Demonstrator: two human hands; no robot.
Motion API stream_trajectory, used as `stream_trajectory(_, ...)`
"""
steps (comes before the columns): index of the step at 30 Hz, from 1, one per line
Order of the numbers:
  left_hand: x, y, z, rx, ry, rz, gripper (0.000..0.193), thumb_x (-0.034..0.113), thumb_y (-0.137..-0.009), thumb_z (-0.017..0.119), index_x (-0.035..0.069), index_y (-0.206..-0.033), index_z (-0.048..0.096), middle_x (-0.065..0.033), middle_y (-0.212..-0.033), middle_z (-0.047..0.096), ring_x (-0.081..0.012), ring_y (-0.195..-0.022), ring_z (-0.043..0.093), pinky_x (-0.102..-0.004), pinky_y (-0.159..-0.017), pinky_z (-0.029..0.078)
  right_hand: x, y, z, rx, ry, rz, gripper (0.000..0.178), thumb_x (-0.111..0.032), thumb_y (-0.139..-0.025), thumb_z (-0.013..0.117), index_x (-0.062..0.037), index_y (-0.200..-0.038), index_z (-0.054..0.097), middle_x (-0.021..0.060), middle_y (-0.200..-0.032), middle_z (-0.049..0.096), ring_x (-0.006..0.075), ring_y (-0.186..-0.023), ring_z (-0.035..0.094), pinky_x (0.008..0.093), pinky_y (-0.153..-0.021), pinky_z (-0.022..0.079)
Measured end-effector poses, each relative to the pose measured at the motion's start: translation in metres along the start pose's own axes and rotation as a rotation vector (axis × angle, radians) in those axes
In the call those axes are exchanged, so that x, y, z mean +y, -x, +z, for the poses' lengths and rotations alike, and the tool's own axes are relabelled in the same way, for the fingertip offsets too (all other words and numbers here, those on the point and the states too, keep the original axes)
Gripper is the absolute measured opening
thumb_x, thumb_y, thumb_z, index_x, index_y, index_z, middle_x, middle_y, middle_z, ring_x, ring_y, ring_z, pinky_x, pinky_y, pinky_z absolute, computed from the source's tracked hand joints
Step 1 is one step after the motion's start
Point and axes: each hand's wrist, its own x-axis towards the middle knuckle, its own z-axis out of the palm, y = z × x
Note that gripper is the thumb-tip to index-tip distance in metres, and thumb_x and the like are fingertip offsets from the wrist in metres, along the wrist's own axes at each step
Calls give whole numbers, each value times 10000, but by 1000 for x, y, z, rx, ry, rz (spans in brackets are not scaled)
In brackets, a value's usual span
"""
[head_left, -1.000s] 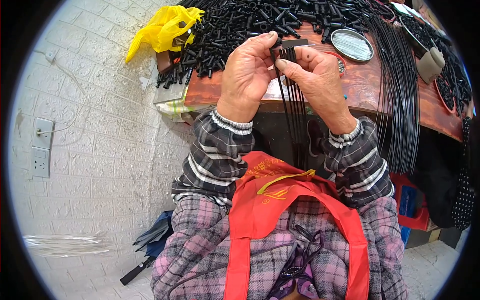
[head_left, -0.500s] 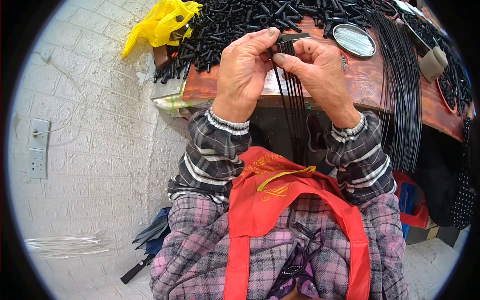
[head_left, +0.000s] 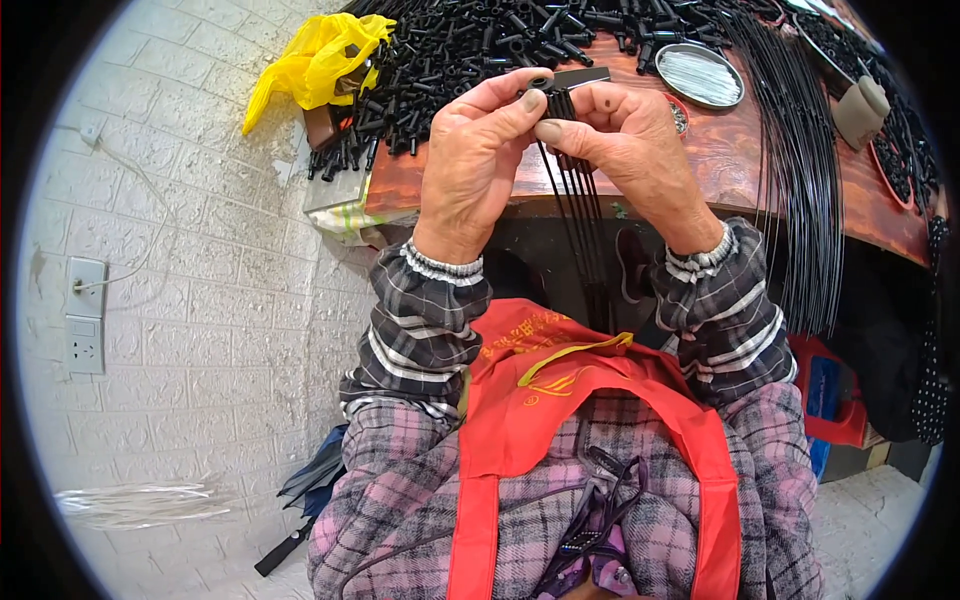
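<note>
My left hand (head_left: 468, 160) is closed in a pinch, thumb and forefinger on a short black tube (head_left: 541, 84) whose round open end faces up. Close beside it my right hand (head_left: 640, 150) grips the tops of several thin black rods (head_left: 578, 195), thumb across them. The rods hang down past the table edge towards my lap. A dark flat strip (head_left: 585, 76) sticks out above the right fingers, and its lower part is hidden. Whether the tube touches a rod end is hidden by the fingertips.
Black tubes (head_left: 450, 70) lie heaped on the wooden table (head_left: 740, 165). A round dish (head_left: 700, 78) holds thin whitish sticks. Long black rods (head_left: 800, 200) overhang the edge on the right, near a beige container (head_left: 862, 112). A yellow bag (head_left: 315, 60) lies at the far left.
The short black tube now shows between my left fingertips, its open end up. My left hand has shifted slightly down and left; my right hand still holds the rods.
</note>
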Motion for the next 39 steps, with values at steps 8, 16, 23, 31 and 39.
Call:
stream_trajectory(8,-3,1,4,-56,44,14,217,13,-822,505,-39,-1031,534,-79,-927,573,-120,-825,537,-240,-779,438,-6,2,-3,-8,82,-73,170,-163,-798,600,7,-797,596,-14,-640,554,36,-557,502,160,-505,402)
stream_trajectory(16,-3,2,0,-112,15,21,218,34,-831,505,-36,-1036,534,-70,-938,568,-118,-844,530,-256,-793,430,-10,-2,-9,-18,-48,9,197,-232,-767,638,-39,-735,617,-36,-546,514,5,-452,423,138,-399,298)
stream_trajectory(23,-2,1,-10,-251,55,-13,251,86,-837,519,-36,-1056,526,-59,-946,557,-124,-883,511,-279,-834,403,-23,-2,-11,-80,-84,111,249,-261,-708,691,-28,-656,618,-13,-541,529,32,-482,451,167,-433,333)
stream_trajectory(31,-4,0,-12,-345,82,12,288,135,-838,526,-47,-1061,514,-93,-963,557,-150,-909,515,-296,-845,395,-28,0,-11,-90,-4,218,236,-280,-718,679,-72,-636,604,-36,-507,528,3,-416,434,143,-375,272)
stream_trajectory(39,-4,1,-19,-471,51,94,345,176,-830,536,-65,-1074,497,-174,-1063,531,-225,-1018,497,-341,-902,374,-39,-3,-9,-189,-51,233,230,-254,-708,691,-50,-661,597,-5,-511,556,15,-410,477,137,-362,268)
